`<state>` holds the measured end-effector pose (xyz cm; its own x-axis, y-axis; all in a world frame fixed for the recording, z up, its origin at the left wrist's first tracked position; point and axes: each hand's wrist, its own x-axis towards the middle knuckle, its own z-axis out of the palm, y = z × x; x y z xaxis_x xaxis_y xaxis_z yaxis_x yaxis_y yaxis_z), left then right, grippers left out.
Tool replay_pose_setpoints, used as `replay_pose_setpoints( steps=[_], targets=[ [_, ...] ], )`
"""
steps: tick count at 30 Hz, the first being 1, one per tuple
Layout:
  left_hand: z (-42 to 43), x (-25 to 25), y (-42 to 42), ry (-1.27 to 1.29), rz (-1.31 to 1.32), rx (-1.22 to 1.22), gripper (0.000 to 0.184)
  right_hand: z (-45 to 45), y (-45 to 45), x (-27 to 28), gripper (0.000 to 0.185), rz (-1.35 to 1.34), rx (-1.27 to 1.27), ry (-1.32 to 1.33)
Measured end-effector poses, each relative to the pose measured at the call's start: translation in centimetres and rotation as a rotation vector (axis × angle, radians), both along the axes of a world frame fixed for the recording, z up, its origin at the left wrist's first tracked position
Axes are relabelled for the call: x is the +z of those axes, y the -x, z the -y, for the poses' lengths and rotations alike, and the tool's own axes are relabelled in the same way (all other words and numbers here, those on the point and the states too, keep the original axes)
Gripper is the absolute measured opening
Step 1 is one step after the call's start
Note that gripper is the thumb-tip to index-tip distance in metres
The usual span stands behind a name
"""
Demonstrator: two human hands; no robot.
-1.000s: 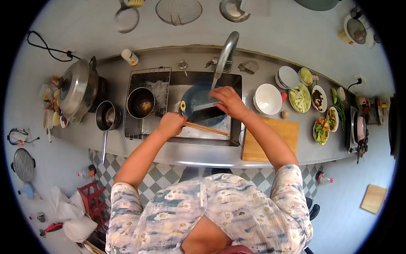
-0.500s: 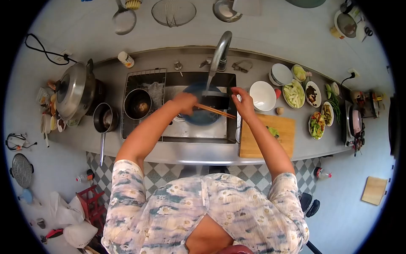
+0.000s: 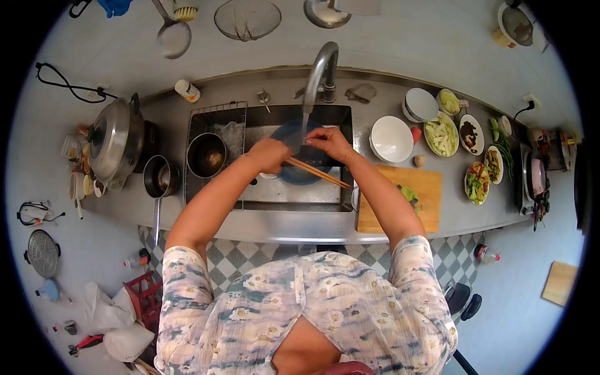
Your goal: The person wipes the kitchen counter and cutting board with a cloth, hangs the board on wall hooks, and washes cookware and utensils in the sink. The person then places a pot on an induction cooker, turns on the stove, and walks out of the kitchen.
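Note:
Over the sink (image 3: 340, 203), my left hand (image 3: 270, 155) is closed around a pair of chopsticks (image 3: 319, 173), whose tips point right and toward me. Beneath both hands sits a bluish see-through basin (image 3: 300, 177) in the sink. My right hand (image 3: 331, 144) has its thumb and fingers pinched together beside the water stream from the faucet (image 3: 322, 69). What those fingertips hold, if anything, is too small to make out. The two hands are close together but apart.
Left of the basin, a dark pot (image 3: 207, 155) stands on a wire rack (image 3: 244, 115); a saucepan (image 3: 161, 177) and a large lidded pot (image 3: 115, 142) are farther left. On the right are a cutting board (image 3: 400, 215) with greens, a white bowl (image 3: 392, 139) and several dishes of cut vegetables (image 3: 441, 134).
My right hand has moved left, from the sink's right edge to the water stream, and its fingers have closed to a pinch. My left hand still grips the chopsticks, slightly farther left.

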<state>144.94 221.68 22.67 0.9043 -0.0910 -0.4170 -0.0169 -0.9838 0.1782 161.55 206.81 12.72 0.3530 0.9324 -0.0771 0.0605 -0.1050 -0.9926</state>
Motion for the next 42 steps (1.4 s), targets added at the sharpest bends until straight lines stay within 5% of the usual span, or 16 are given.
replay_pose_setpoints(
  steps=[12,17,21,24,26,30,35,39,42],
  targets=[
    [-0.5,-1.2,0.7,0.042,0.006,0.035,0.034,-1.1,0.0,0.5,0.019,0.024,0.069,0.112],
    [-0.6,-0.8,1.8,0.168,-0.001,0.099,0.035,-0.6,-1.0,1.3,0.02,0.022,-0.284,-0.004],
    [-0.6,-3.7,5.5,0.73,-0.218,0.564,0.025,2.9,-2.7,-0.3,0.022,0.297,-0.469,0.0],
    [1.7,-5.1,8.6,1.373,-0.351,0.971,0.019,6.5,0.8,-0.9,0.031,0.656,-0.272,0.14],
    [3.6,-5.3,9.8,1.66,-0.441,1.205,0.017,7.4,5.8,0.3,0.042,0.863,-0.11,-0.05],
    [6.6,-5.3,9.4,1.982,-0.445,1.32,0.022,5.8,12.1,1.1,0.058,0.732,-0.076,-0.161],
    [7.7,-1.4,7.4,1.892,-0.358,1.393,0.02,4.6,12.5,4.3,0.049,0.742,-0.065,-0.068],
    [8.9,1.4,6.8,1.834,-0.333,1.326,0.038,5.0,10.3,6.5,0.044,0.816,0.065,-0.093],
    [7.7,0.8,7.0,2.123,-0.495,1.256,0.05,6.0,8.1,6.4,0.032,0.778,0.021,-0.094]
  ],
)
